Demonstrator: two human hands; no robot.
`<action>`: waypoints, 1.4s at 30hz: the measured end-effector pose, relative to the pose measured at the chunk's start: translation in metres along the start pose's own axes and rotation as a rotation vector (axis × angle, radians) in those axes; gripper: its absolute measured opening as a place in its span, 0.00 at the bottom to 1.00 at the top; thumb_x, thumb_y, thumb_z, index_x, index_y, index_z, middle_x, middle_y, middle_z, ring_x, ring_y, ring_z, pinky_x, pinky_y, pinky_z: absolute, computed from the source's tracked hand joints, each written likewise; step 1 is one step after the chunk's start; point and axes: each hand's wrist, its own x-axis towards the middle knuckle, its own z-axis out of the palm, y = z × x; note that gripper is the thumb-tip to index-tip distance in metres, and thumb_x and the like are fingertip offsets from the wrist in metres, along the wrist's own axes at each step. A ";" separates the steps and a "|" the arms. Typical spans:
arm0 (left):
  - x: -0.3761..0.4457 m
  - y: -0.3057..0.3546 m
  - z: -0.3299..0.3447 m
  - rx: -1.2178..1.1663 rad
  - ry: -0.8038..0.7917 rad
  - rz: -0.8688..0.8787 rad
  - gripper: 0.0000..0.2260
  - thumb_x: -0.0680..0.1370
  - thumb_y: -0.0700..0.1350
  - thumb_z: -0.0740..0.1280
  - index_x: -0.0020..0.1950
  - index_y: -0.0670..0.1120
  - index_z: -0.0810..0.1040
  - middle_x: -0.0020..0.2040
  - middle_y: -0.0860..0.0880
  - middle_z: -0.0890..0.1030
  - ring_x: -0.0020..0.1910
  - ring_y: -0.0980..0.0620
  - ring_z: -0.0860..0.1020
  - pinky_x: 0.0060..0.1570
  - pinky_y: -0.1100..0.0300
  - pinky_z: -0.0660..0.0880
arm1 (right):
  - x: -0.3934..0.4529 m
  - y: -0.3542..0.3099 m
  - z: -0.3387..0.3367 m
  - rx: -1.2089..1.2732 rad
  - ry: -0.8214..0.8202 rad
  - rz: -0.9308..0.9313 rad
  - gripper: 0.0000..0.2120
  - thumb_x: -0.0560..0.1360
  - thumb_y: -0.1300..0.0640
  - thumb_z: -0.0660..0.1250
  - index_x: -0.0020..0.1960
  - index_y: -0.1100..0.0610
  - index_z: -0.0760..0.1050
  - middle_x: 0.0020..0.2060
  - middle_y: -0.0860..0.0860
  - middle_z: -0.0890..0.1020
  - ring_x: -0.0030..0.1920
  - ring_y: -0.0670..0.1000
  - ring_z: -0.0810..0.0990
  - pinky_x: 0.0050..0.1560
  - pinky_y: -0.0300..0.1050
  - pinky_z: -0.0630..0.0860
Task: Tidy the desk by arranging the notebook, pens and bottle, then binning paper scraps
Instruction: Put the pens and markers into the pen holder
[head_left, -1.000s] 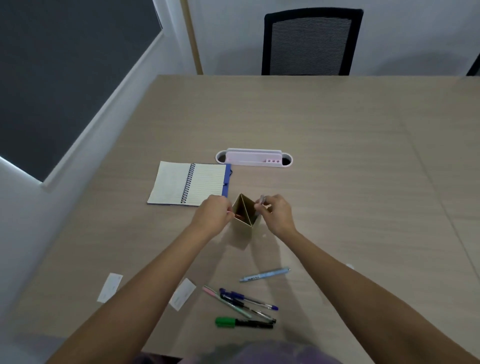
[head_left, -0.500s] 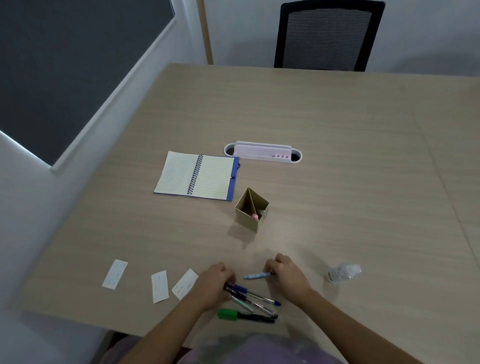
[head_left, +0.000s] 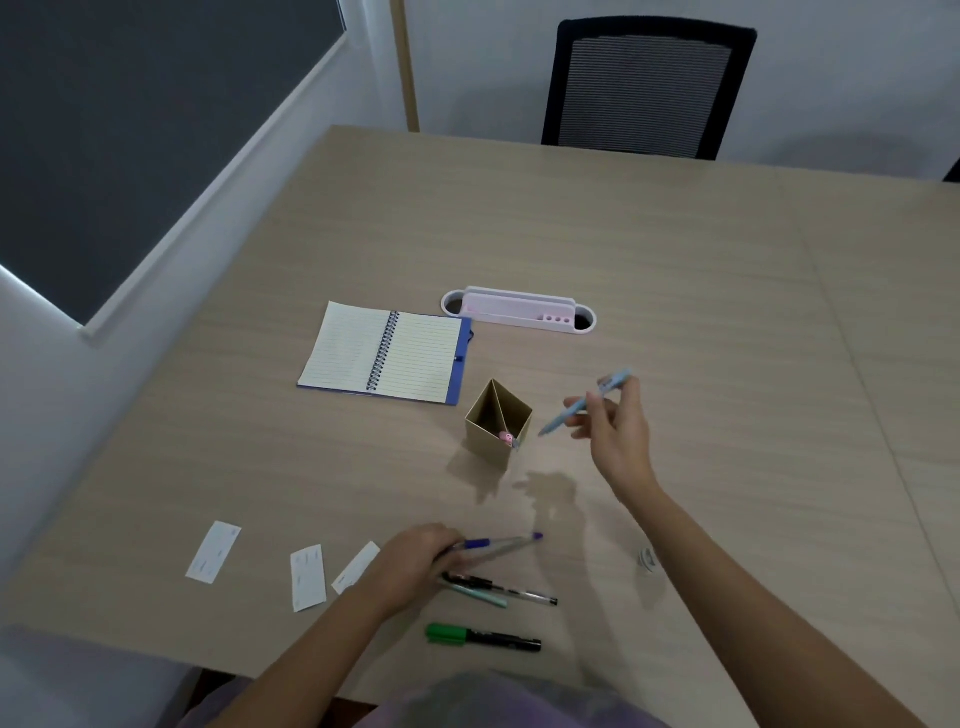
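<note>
My right hand (head_left: 618, 431) holds a light blue pen (head_left: 584, 402) in the air, tip pointing down-left, just right of the tan pen holder (head_left: 496, 439), which has a pink pen inside. My left hand (head_left: 415, 564) grips a blue-capped pen (head_left: 501, 543) low over the desk near the front. A black pen (head_left: 511, 592), a teal pen (head_left: 485, 598) and a green marker (head_left: 483, 637) lie below it. The open spiral notebook (head_left: 387, 358) lies left of the holder. My right forearm hides most of the bottle (head_left: 648, 561).
Three paper scraps (head_left: 214, 552) (head_left: 308, 577) (head_left: 356, 566) lie near the desk's front left edge. A white desk organiser (head_left: 519, 307) sits behind the notebook. A black mesh chair (head_left: 647, 88) stands at the far side. A wall and window run along the left.
My right hand lifted the light blue pen from the desk and carried it up beside the pen holder. My left hand closed on the blue-capped pen and raised it slightly.
</note>
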 end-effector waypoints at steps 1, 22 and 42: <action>-0.003 0.004 -0.010 -0.033 0.031 0.012 0.12 0.79 0.54 0.60 0.50 0.49 0.79 0.43 0.48 0.80 0.42 0.51 0.77 0.45 0.53 0.74 | 0.009 -0.005 0.006 0.002 -0.007 0.004 0.04 0.81 0.55 0.56 0.53 0.55 0.65 0.44 0.54 0.84 0.40 0.53 0.85 0.39 0.45 0.82; 0.077 0.086 -0.129 0.308 0.131 -0.126 0.19 0.78 0.53 0.59 0.29 0.47 0.63 0.30 0.48 0.69 0.37 0.43 0.73 0.32 0.56 0.64 | -0.082 0.080 0.028 -0.632 -0.636 -0.068 0.05 0.72 0.59 0.66 0.45 0.55 0.80 0.42 0.53 0.85 0.39 0.49 0.79 0.43 0.42 0.74; -0.017 -0.003 0.007 0.402 -0.103 -0.161 0.12 0.76 0.50 0.64 0.53 0.43 0.74 0.56 0.43 0.75 0.56 0.44 0.72 0.48 0.52 0.68 | -0.057 0.069 0.000 -0.589 -0.316 -0.078 0.05 0.77 0.60 0.60 0.50 0.58 0.64 0.38 0.57 0.80 0.36 0.56 0.79 0.36 0.50 0.71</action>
